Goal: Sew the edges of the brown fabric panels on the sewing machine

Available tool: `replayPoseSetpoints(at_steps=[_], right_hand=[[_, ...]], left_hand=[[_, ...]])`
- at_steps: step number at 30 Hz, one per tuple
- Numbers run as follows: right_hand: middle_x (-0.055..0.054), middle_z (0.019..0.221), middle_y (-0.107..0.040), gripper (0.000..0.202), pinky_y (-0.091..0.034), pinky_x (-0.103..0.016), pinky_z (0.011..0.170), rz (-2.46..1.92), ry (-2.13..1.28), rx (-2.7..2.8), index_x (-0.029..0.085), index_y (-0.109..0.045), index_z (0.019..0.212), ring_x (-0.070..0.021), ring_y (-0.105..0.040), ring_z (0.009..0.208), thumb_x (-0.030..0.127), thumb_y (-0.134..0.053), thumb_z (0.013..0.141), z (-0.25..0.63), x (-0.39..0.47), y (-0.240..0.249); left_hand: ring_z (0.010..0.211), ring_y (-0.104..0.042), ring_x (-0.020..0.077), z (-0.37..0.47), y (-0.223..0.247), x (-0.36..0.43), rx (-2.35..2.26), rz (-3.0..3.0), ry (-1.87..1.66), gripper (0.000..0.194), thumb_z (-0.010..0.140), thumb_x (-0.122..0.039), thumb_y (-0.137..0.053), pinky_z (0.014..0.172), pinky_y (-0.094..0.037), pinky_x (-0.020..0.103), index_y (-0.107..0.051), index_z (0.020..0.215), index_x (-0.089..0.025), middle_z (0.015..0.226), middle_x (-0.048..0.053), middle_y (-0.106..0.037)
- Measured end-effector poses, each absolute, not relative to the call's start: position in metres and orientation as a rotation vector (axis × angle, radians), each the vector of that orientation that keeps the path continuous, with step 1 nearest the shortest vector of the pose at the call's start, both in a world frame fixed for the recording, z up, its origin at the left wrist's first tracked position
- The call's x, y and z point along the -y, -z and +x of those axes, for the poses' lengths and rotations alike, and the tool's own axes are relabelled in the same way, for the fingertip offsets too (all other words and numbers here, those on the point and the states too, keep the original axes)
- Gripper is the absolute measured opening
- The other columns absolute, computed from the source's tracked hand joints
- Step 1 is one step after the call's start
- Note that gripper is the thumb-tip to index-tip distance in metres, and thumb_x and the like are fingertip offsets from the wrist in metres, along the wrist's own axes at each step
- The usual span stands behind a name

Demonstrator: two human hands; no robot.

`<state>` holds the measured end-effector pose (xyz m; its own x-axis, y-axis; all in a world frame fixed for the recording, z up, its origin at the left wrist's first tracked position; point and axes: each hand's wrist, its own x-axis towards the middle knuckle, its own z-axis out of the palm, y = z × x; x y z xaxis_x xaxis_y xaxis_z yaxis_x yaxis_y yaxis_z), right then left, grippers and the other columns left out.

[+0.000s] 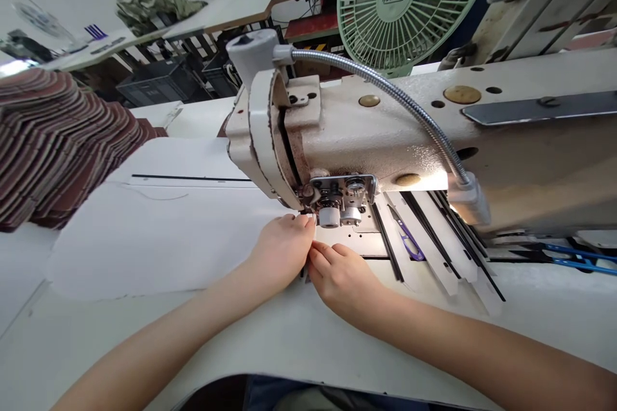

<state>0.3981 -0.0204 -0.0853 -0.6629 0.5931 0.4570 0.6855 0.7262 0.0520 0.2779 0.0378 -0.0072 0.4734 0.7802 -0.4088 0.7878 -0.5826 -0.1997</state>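
Observation:
Just in front of the needle area of the sewing machine (289,135), my two hands meet at the fingertips. My left hand (283,245) is closed in a pinch at the right end of a large white sheet (164,237); what lies between its fingers is hidden. A black strip (193,178) runs across the far part of that sheet. My right hand (344,279) is also pinched, its fingertips touching the left hand's fingers. A small dark end shows below them, but I cannot make out the piece held.
Right of the needle lie black and white strips (429,231) with purple thread snips (409,241). Blue-handled scissors (573,257) rest farther right. A stack of brown pieces (62,135) stands at left. A green fan (400,3) and flexible lamp (465,196) are beyond and above.

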Motion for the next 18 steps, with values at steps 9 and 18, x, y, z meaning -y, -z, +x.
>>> replayPoseSetpoints(at_steps=[9, 18], right_hand=[[-0.014, 0.088, -0.067, 0.026, -0.041, -0.032, 0.061, -1.063, 0.151, 2.582, 0.009, -0.068, 0.089, -0.0236, -0.059, 0.095, 0.001, -0.043, 0.087, 0.402, 0.009, 0.085], [-0.013, 0.103, -0.067, 0.03, -0.044, -0.038, 0.078, -1.05, -0.281, 2.432, 0.007, -0.059, 0.115, -0.0244, -0.058, 0.096, 0.013, -0.047, 0.089, 0.399, 0.018, 0.076]], left_hand=[[0.089, -0.063, 0.0245, 0.282, 0.014, -0.039, -1.502, 2.78, 0.567, 0.024, 0.084, -0.003, -0.047, 0.073, -0.048, 0.031, -0.065, 0.096, -0.013, 0.086, 0.011, -0.065], [0.083, -0.065, 0.0277, 0.264, 0.005, -0.035, -1.689, 2.792, 0.514, 0.027, 0.095, -0.032, -0.044, 0.066, -0.043, 0.034, -0.066, 0.102, -0.018, 0.088, 0.011, -0.067]])
